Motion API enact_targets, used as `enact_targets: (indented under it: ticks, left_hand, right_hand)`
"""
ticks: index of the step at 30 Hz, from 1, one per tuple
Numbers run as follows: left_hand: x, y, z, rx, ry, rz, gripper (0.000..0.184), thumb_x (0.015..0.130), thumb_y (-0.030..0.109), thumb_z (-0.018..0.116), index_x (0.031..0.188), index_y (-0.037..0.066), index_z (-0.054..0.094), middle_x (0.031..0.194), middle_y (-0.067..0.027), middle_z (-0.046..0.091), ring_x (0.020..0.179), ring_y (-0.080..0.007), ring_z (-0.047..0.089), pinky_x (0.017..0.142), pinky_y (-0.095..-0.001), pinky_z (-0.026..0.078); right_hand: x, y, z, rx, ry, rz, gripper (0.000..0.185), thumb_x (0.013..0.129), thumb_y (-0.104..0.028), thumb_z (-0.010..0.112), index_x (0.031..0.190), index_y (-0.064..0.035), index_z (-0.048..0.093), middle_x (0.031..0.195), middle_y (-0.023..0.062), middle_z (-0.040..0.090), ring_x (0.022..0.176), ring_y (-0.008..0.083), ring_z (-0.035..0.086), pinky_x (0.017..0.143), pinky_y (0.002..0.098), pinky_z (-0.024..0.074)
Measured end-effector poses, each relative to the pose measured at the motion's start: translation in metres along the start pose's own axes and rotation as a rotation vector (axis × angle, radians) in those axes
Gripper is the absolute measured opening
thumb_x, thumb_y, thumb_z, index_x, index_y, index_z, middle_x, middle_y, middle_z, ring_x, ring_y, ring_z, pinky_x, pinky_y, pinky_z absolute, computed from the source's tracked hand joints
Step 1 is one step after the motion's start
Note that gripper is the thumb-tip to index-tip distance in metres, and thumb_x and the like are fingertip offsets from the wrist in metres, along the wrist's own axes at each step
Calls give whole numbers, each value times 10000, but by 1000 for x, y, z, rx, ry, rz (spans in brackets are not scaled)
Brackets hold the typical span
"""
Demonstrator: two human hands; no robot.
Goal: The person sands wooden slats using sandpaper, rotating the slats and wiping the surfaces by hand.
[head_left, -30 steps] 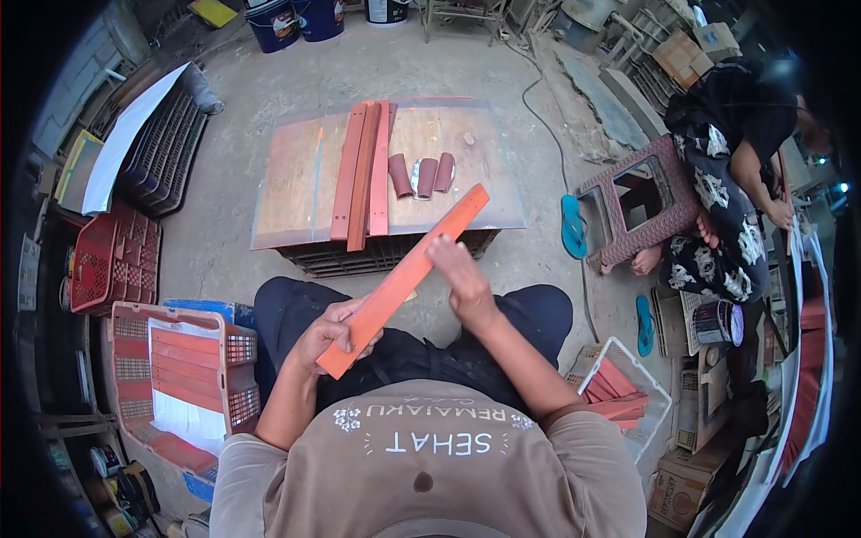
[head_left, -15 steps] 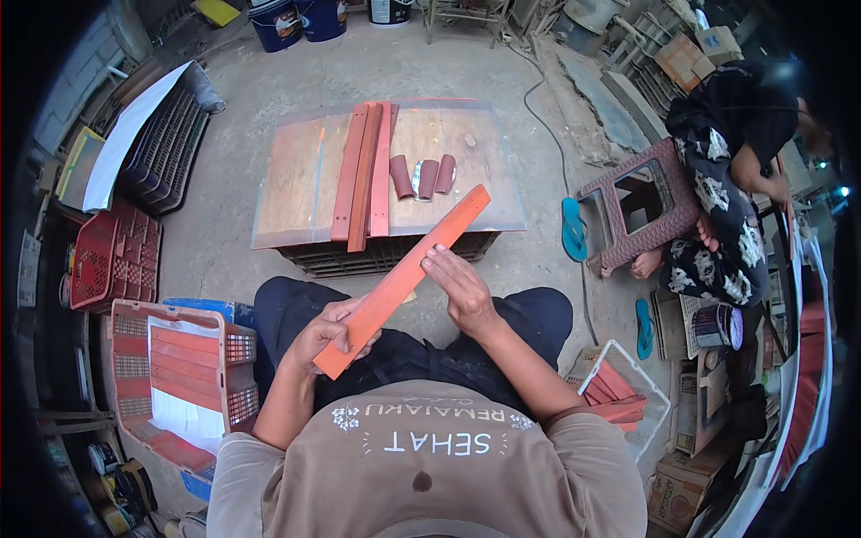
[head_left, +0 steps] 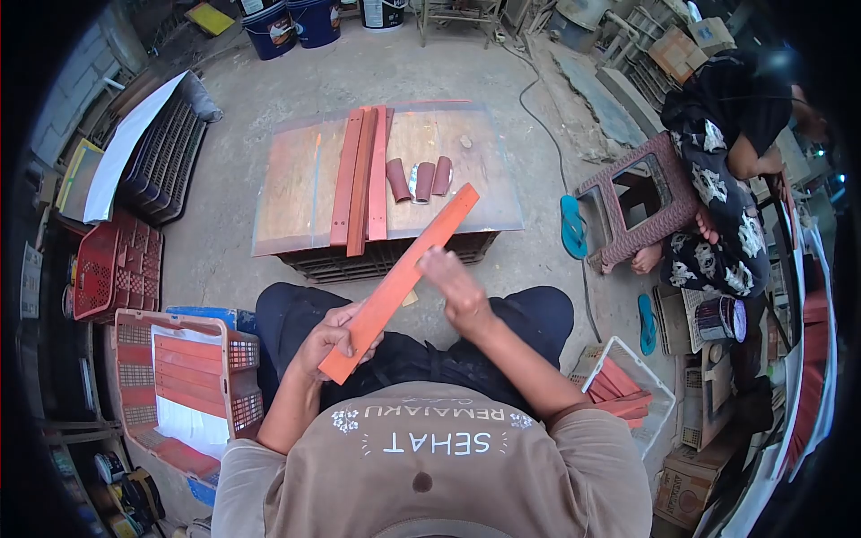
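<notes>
A narrow orange-red wooden slat (head_left: 404, 280) slants across my lap, its far end raised toward the table. My left hand (head_left: 330, 339) is closed around its near end, thumb on top. My right hand (head_left: 453, 282) is at the slat's right edge near the middle, its fingers smeared by motion; whether it holds anything cannot be made out. Ahead, several red-brown slats (head_left: 361, 179) lie side by side on a wooden board (head_left: 291, 184). Beside them are rolled pieces of reddish sandpaper (head_left: 425, 182).
A crate with painted slats (head_left: 188, 363) stands at my left, and a pale basket (head_left: 662, 394) of red pieces at my right. A person (head_left: 726, 161) sits at the right near an overturned stool (head_left: 641, 202). A teal sandal (head_left: 573, 227) and a cable (head_left: 547, 134) lie on the floor.
My right hand has come slightly back off the slat's face and blurs with motion. The slat has shifted a little toward me, still in my left hand.
</notes>
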State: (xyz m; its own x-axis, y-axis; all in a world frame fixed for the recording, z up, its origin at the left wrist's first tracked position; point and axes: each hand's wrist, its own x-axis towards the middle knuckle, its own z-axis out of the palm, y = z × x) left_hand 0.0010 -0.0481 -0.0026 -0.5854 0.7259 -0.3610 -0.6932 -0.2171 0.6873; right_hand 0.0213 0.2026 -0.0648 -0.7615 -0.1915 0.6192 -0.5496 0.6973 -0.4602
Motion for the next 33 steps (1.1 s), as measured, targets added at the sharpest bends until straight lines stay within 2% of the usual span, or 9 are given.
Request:
enact_targets:
  ticks: [4,6,12,14,16,19,23,30,33]
  left_hand:
    - [1,-1,0,-1,31,6,850,415,114,540,1237,-90,463,772,-162,533,579,-207,517,540,-266,459]
    - [1,-4,1,16,27,6,855,414,114,543,1240,-89,462,767,-158,531,578,-205,517,538,-265,456]
    - [1,-3,6,103,20,35,866,407,111,543,1247,-84,465,765,-145,533,587,-190,514,540,-261,451]
    - [3,-8,4,126,44,26,869,405,112,542,1248,-84,468,764,-142,535,586,-187,513,537,-260,449]
    - [4,-7,6,126,46,27,870,403,114,541,1248,-83,470,763,-140,536,586,-186,513,535,-259,447]
    - [3,-4,11,92,22,27,872,403,117,540,1249,-82,471,761,-140,535,589,-186,513,533,-258,446]
    - [5,-9,6,98,-3,15,898,425,120,533,1300,-68,455,748,-107,520,587,-166,485,548,-246,437]
    - [6,-6,8,112,-24,49,905,443,118,535,1326,-58,447,742,-88,514,597,-154,475,562,-241,435]
    - [8,-10,8,114,16,53,922,404,123,549,1297,-84,443,753,-136,524,603,-188,513,540,-260,455]
  right_hand:
    - [5,12,3,-55,53,32,611,688,196,392,1242,9,572,1269,193,566,1265,335,479,1090,458,349]
    - [11,26,3,-87,73,175,645,680,211,377,1274,20,538,1293,208,542,1285,344,452,1094,463,340]
    - [8,8,7,-96,39,114,686,669,218,367,1307,14,516,1354,200,497,1321,332,414,1100,472,320]
    - [8,28,12,-106,101,236,700,675,212,344,1325,6,502,1362,200,491,1328,341,401,1109,478,298]
    - [8,23,16,-91,92,223,738,651,209,390,1350,-13,481,1391,191,465,1347,339,378,1108,490,288]
    - [5,-9,15,50,41,167,737,649,209,376,1348,-5,478,1392,191,464,1351,340,368,1116,491,273]
    - [11,33,13,-111,90,267,731,652,213,351,1339,2,484,1390,189,466,1353,340,365,1119,491,265]
    - [9,6,12,-79,24,95,758,622,215,336,1333,3,491,1388,194,463,1354,324,366,1122,474,276]
    - [11,29,10,-112,83,257,780,607,214,350,1346,-2,474,1403,203,440,1363,323,349,1131,474,259]
